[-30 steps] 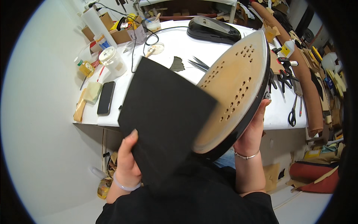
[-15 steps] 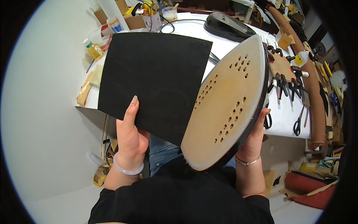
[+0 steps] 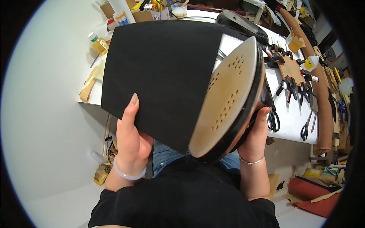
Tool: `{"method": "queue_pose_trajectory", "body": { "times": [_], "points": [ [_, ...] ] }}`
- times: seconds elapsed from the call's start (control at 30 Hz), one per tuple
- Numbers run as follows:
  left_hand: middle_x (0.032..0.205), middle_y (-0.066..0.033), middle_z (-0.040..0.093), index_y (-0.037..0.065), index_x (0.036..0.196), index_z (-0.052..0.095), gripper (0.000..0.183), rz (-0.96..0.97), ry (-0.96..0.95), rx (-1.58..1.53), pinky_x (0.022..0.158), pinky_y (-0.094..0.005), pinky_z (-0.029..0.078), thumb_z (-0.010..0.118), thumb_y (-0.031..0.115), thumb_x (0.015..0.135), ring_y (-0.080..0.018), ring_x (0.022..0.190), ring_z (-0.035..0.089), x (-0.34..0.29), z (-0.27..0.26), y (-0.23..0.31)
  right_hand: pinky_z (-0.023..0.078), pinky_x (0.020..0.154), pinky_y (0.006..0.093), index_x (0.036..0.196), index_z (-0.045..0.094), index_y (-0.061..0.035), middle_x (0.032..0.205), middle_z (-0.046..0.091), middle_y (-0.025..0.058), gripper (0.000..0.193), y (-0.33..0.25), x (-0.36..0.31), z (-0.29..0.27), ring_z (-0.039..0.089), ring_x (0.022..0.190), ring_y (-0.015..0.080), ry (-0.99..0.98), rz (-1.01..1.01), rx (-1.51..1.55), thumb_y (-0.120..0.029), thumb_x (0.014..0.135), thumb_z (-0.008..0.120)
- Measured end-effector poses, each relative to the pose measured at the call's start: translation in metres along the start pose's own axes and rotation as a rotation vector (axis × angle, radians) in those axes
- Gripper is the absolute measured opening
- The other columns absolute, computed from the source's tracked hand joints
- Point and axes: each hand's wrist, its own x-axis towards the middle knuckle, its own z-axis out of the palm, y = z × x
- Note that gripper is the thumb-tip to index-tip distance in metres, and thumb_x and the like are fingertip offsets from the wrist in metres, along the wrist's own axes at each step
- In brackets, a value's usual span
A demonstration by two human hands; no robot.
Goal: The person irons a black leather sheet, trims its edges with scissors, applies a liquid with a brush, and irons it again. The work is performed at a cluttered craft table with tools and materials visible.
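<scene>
My left hand [image 3: 132,131] grips a flat black sheet [image 3: 161,72] by its near edge, thumb on top and fingers beneath. To the right, my right hand [image 3: 255,135] holds a clothes iron [image 3: 224,102] tilted on its side. The iron's tan soleplate with steam holes faces up and left, towards the sheet. Its left edge overlaps the right side of the sheet in this view; I cannot tell whether they touch. Most fingers of my right hand are hidden behind the iron's body.
On the white table [image 3: 283,123] lies a tan board [image 3: 291,70] ringed by black clamps. Scissors [image 3: 305,127] are near its right edge, beside a long brown roll [image 3: 323,102]. The iron's black base [image 3: 241,26] stands at the back. A bottle of yellow liquid [image 3: 99,45] is at the left.
The iron has turned so its soleplate shows more edge-on and its dark side has come into view. The black sheet has shifted slightly away from me.
</scene>
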Motion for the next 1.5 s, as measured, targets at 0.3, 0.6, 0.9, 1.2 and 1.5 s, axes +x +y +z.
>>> {"method": "queue_pose_trajectory", "body": {
  "times": [0.3,0.6,0.9,1.2,1.5],
  "points": [
    [0.123,-0.0064,0.067,0.005,0.128,0.060,0.032,-0.095,-0.003,0.027,0.096,-0.0353,0.054,0.062,0.018,0.099,-0.0189,0.110,0.066,0.016,-0.012,-0.018,0.054,0.080,0.0292,0.116,0.060,-0.0055,0.104,0.067,0.0059,0.063,-0.012,-0.005,0.003,0.064,0.092,0.0136,-0.035,0.088,0.241,-0.064,0.097,0.048],
    [0.130,-0.0117,0.064,0.000,0.135,0.054,0.038,-0.127,-0.096,0.085,0.101,-0.0389,0.052,0.058,0.017,0.102,-0.0236,0.116,0.064,0.006,0.000,-0.051,0.052,0.094,0.0357,0.126,0.056,-0.0063,0.121,0.066,0.0082,0.065,-0.010,-0.007,0.004,0.063,0.110,0.0180,-0.023,0.101,0.323,-0.064,0.097,0.047],
    [0.135,-0.0163,0.060,-0.004,0.140,0.047,0.043,-0.496,-0.166,0.053,0.105,-0.0421,0.050,0.054,0.014,0.101,-0.0287,0.123,0.061,-0.017,-0.008,-0.040,0.049,0.102,0.0362,0.143,0.046,-0.0054,0.134,0.059,0.0097,0.076,-0.011,0.008,-0.024,0.058,0.120,0.0198,0.011,-0.057,0.279,-0.066,0.097,0.044],
    [0.134,-0.0175,0.059,-0.003,0.124,0.063,0.029,0.474,0.089,1.044,0.105,-0.0423,0.047,0.059,0.011,0.099,-0.0287,0.124,0.058,-0.008,-0.061,0.022,0.044,0.109,0.0399,0.150,0.039,-0.0088,0.147,0.050,0.0085,0.073,-0.049,0.027,-0.060,0.052,0.130,0.0237,0.176,-0.302,0.389,-0.061,0.099,0.048],
    [0.141,-0.0128,0.056,0.009,0.134,0.061,0.048,1.040,-0.594,1.954,0.114,-0.0465,0.033,0.059,0.001,0.087,-0.0316,0.128,0.054,0.022,-0.088,-0.027,0.035,0.117,0.0444,0.157,0.028,-0.0166,0.159,0.035,0.0057,0.076,-0.056,0.013,-0.073,0.040,0.142,0.0264,0.182,-0.300,0.314,-0.066,0.101,0.036]
  ]
}}
